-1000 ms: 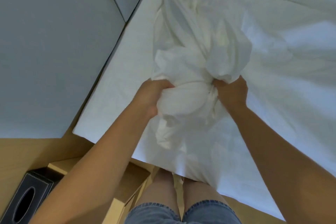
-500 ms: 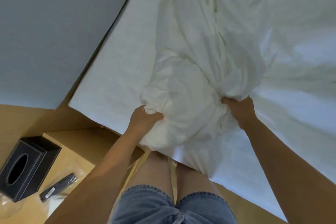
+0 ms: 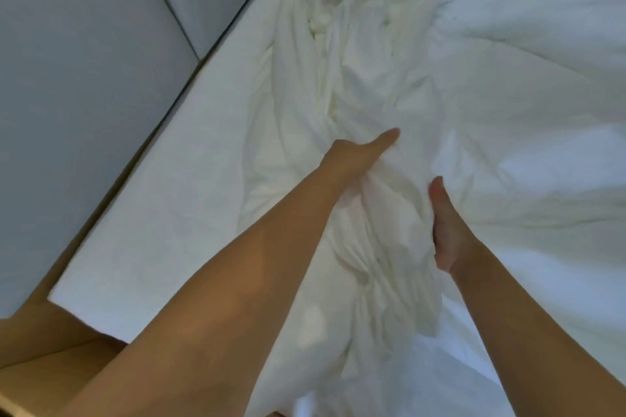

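Observation:
A crumpled white duvet (image 3: 382, 54) lies bunched along the bed and spreads flat to the right. My left hand (image 3: 355, 156) reaches into the bunch near the middle. Its thumb lies straight on top, and its fingers are buried in the folds, holding the cloth. My right hand (image 3: 447, 227) clasps the right side of the same bunch (image 3: 393, 213), thumb pointing up and fingers hidden behind the fabric. The gathered cloth runs down between my forearms toward me.
The white mattress (image 3: 176, 200) shows bare at the left, with its corner near the bottom left. Grey padded panels (image 3: 84, 61) stand against its left side. A wooden surface (image 3: 40, 379) sits at the bottom left corner.
Both hands have moved forward onto the bed with the bunched duvet, away from the near edge. The view has tipped up, so the black tissue box and my legs have left the picture.

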